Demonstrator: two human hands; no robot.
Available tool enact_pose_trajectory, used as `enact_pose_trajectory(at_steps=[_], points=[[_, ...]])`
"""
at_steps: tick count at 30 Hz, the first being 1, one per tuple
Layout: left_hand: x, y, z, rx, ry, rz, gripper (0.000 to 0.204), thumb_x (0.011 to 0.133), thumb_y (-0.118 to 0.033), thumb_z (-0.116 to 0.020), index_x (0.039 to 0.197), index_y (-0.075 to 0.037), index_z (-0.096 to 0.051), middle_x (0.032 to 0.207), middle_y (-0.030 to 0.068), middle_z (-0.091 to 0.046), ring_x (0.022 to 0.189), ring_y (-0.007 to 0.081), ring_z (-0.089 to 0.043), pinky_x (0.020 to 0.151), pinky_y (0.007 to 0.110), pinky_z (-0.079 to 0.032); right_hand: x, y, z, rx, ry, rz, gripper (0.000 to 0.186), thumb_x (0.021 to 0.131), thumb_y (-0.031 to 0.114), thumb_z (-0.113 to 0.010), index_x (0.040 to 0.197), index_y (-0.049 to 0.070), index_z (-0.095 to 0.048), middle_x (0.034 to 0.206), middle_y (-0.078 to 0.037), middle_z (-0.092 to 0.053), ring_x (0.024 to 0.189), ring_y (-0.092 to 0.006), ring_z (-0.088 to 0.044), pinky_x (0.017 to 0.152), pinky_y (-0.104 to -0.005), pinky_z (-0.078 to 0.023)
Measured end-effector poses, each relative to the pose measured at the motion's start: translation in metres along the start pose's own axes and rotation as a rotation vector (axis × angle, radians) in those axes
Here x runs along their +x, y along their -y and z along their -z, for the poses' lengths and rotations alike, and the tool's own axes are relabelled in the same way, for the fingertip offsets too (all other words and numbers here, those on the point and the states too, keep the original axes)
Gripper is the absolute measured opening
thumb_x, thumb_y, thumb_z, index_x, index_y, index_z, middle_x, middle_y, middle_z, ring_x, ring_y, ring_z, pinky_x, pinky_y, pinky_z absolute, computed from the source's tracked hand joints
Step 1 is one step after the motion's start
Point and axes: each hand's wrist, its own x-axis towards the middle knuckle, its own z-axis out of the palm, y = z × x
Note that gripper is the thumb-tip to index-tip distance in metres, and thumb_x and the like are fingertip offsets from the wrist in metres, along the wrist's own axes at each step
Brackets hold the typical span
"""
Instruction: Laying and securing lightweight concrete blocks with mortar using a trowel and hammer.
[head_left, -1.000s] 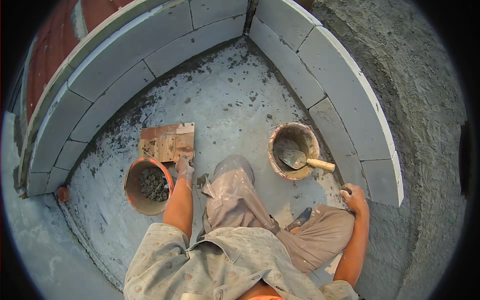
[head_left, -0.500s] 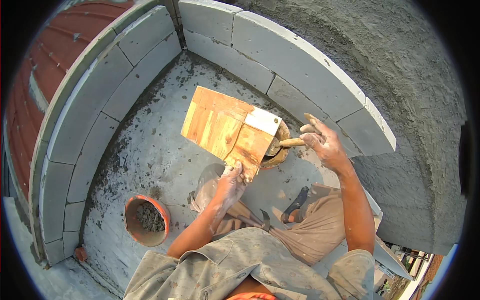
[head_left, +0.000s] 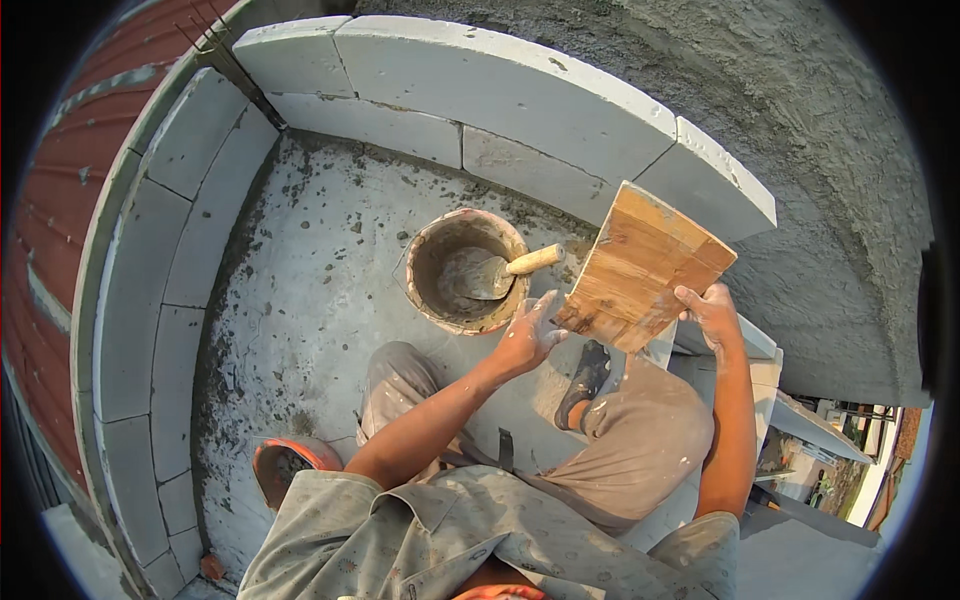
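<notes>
My right hand (head_left: 712, 315) grips a flat wooden board (head_left: 650, 268) by its right edge, thumb on the near face. The board is tilted, raised at the right in front of the block wall. My left hand (head_left: 528, 338) has its fingers apart, close to the board's lower left corner and beside the bucket's rim; it holds nothing. A mortar-smeared bucket (head_left: 418, 262) stands on the floor ahead of me. Inside it leans a trowel (head_left: 490, 278), its blade down in the bucket and its wooden handle sticking out over the right rim.
Low walls of pale grey blocks (head_left: 500, 75) curve around the far side and left. An orange bucket (head_left: 318, 452) with grey mortar stands at lower left, partly hidden by my sleeve. Mortar crumbs litter the concrete floor (head_left: 330, 260). A rough rendered wall (head_left: 800, 130) rises at right.
The board has moved right, from my left hand into my right. The trowel has left my right hand and rests in the bucket. My view has shifted, uncovering the bucket.
</notes>
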Motion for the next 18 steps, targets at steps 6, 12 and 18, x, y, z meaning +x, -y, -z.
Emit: enact_pose_trajectory(at_steps=[6, 12, 18], points=[[0.03, -0.011, 0.019, -0.281, 0.138, 0.186, 0.04, 0.092, -0.022, -0.064, 0.122, 0.002, -0.056, 0.091, 0.0063, -0.066, 0.08, 0.0105, -0.059, 0.073, 0.027, -0.05, 0.082, -0.105, 0.009, 0.155, -0.117, -0.107, 0.048, 0.08, 0.028, -0.076, 0.117, 0.003, -0.058, 0.103, -0.003, -0.066, 0.08, -0.01, -0.059, 0.057, -0.026, -0.046], [0.112, -0.038, 0.058, -0.188, -0.036, 0.162, 0.033, 0.093, -0.018, -0.061, 0.118, 0.004, -0.059, 0.093, 0.0124, -0.068, 0.084, 0.0132, -0.061, 0.076, 0.029, -0.05, 0.15, -0.117, -0.039, 0.115, 0.009, -0.18, 0.048, 0.083, 0.031, -0.074, 0.118, 0.004, -0.057, 0.107, -0.005, -0.065, 0.087, -0.0111, -0.059, 0.059, -0.0273, -0.047], [0.209, 0.015, 0.033, 0.285, -0.014, 0.172, 0.05, 0.088, -0.027, -0.068, 0.121, 0.007, -0.054, 0.103, 0.0203, -0.066, 0.095, 0.0233, -0.065, 0.085, 0.034, -0.05, 0.189, -0.118, -0.043, 0.076, 0.042, -0.147, 0.049, 0.08, 0.031, -0.076, 0.112, -0.002, -0.061, 0.106, -0.011, -0.066, 0.087, -0.0166, -0.061, 0.065, -0.0313, -0.049]])
